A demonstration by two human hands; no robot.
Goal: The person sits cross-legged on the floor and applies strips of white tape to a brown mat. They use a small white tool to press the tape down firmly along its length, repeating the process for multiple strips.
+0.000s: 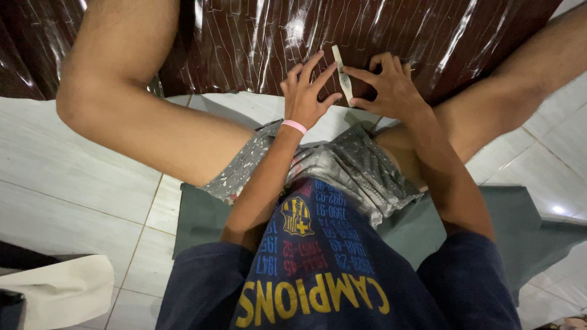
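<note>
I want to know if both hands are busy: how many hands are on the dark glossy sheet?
2: the left hand lies flat on the sheet, left of a pale strip; the right hand presses down just right of the strip, fingertips touching it.

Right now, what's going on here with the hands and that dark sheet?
A person sits on the tiled floor with legs spread, both hands out front on a glossy dark brown sheet. The left hand, a pink band on its wrist, and the right hand press fingertips against a thin pale strip lying on the sheet between them. A grey-green mat lies under the person, and a pale folded cloth lies at lower left.
</note>
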